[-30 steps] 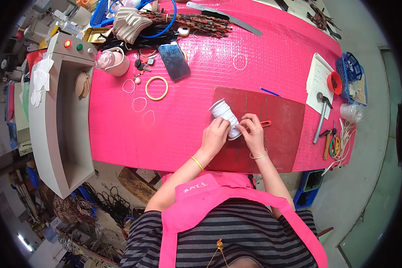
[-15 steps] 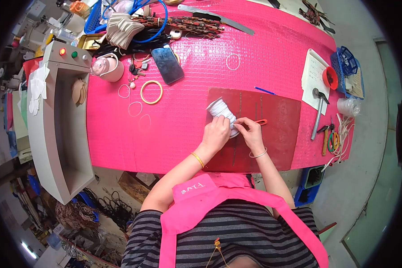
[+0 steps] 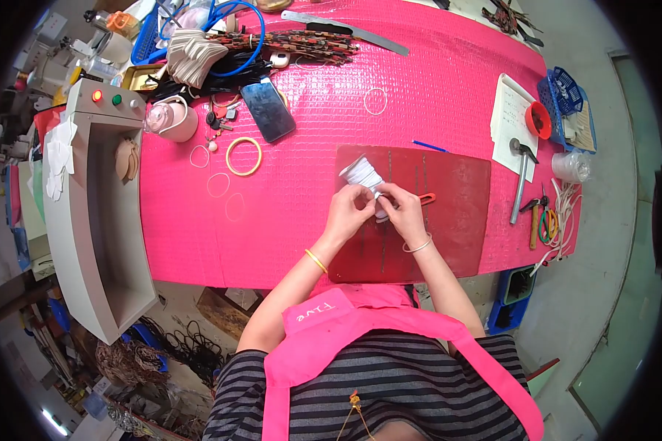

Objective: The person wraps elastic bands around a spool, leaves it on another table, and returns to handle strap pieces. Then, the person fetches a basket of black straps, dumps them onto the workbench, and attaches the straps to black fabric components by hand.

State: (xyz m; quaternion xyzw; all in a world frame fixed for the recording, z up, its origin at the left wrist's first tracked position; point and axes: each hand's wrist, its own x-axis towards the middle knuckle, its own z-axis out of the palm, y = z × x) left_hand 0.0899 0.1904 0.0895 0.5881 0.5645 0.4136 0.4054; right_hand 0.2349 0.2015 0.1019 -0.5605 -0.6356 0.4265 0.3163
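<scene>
A spool of white cord [image 3: 362, 174] lies tilted on the dark red mat [image 3: 456, 220], its lower end partly hidden by my fingers. My left hand [image 3: 351, 211] is closed in a pinch at the spool's near end. Facing it, my right hand [image 3: 402, 206] also pinches, with its fingertips almost meeting the left ones. What sits between the fingertips is too small to make out, though some white shows there. Just past my right hand, a red-orange looped tool [image 3: 427, 198] rests on the mat.
A blue pen [image 3: 429, 146] lies behind the mat. On the right are a hammer [image 3: 521, 180], a notepad [image 3: 509, 125], a red bowl [image 3: 538, 120] and pliers [image 3: 544, 213]. A phone [image 3: 268, 110], a yellow ring [image 3: 243, 156] and a pink cup [image 3: 178, 121] stand left, beside a grey machine [image 3: 99, 213].
My left hand has drawn back from the spool's wound middle toward its near end, its fingers now pinched. My right hand has shifted slightly left and down. The whole view has moved a little.
</scene>
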